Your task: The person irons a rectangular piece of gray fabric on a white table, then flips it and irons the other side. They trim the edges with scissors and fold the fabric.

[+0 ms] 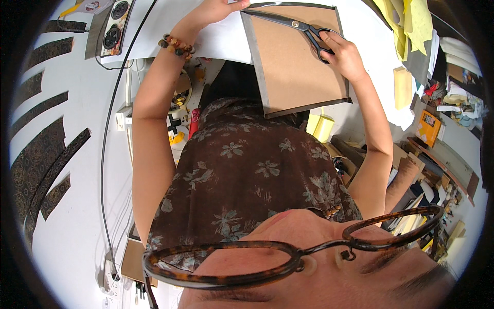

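My right hand (341, 52) is shut on the black handles of large metal scissors (295, 24). Their blades lie over a brown board (297, 65), pointing left, with the tips at its upper left corner. Dark strips (308, 109) edge the board, and its lower part juts past the table edge over the lap. At that upper left corner, the fingertips of my left hand (212, 11) pinch the end of the top dark strip (289, 4); the frame's top edge cuts off part of this hand. A bead bracelet (176, 45) circles the left wrist.
White paper (227, 42) covers the table. A power strip (115, 29) and a black cable (112, 104) lie left, beside dark patterned fabric strips (40, 98). To the right are yellow cloth (411, 23), a pale wooden block (402, 88) and piled fabric. A yellow bin (320, 125) stands below.
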A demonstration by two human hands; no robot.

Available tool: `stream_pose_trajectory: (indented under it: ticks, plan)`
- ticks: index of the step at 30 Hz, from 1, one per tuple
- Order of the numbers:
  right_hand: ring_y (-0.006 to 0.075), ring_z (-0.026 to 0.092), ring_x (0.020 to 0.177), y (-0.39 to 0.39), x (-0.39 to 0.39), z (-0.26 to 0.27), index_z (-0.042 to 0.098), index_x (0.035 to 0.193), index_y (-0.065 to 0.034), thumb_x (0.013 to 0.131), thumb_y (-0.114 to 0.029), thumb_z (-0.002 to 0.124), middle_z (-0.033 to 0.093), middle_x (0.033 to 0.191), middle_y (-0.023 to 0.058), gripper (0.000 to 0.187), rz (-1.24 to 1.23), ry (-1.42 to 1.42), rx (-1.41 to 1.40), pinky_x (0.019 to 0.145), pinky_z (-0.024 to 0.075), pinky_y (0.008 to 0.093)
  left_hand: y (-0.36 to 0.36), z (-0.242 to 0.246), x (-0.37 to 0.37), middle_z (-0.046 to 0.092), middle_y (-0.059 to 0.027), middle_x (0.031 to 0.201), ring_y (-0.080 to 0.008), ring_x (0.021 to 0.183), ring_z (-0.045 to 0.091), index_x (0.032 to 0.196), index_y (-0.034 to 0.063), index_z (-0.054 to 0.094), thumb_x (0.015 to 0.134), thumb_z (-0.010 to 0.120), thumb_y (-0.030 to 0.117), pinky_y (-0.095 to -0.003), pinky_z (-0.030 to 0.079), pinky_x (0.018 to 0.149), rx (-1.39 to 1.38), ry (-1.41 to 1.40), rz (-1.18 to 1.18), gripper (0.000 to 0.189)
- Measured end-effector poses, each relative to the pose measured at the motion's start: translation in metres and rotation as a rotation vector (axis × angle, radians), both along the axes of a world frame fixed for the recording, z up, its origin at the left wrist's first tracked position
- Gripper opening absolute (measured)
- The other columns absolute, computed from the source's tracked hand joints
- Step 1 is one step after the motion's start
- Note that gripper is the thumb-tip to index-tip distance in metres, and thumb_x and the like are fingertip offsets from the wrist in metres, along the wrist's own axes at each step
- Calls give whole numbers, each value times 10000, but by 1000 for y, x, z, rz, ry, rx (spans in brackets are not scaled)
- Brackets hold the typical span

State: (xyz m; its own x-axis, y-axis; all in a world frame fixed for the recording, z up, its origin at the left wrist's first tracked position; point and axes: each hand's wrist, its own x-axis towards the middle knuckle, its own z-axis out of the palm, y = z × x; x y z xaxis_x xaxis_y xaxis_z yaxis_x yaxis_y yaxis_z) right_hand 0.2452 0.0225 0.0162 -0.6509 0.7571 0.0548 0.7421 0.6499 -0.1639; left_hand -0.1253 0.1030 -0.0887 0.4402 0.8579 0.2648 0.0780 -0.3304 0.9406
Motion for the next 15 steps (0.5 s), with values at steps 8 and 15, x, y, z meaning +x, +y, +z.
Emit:
stream_pose_trajectory:
  ticks: [8, 15]
  plan:
    - [320, 706, 880, -3, -4, 5, 677, 1267, -9, 764, -131, 821, 690, 1168, 118, 537, 16, -33, 55, 795, 612, 381, 3, -11, 1, 605, -1, 901, -114, 857, 586, 912, 72, 666, 917, 704, 42, -277, 480, 790, -40, -49, -2, 49]
    - [296, 730, 872, -5, -3, 2, 676, 1252, -20, 728, -52, 827, 711, 1131, 117, 547, 19, -27, 111, 761, 611, 379, 6, -14, 0, 615, 1, 896, -110, 847, 590, 932, 68, 668, 917, 714, 55, -286, 492, 788, -112, -121, -20, 50]
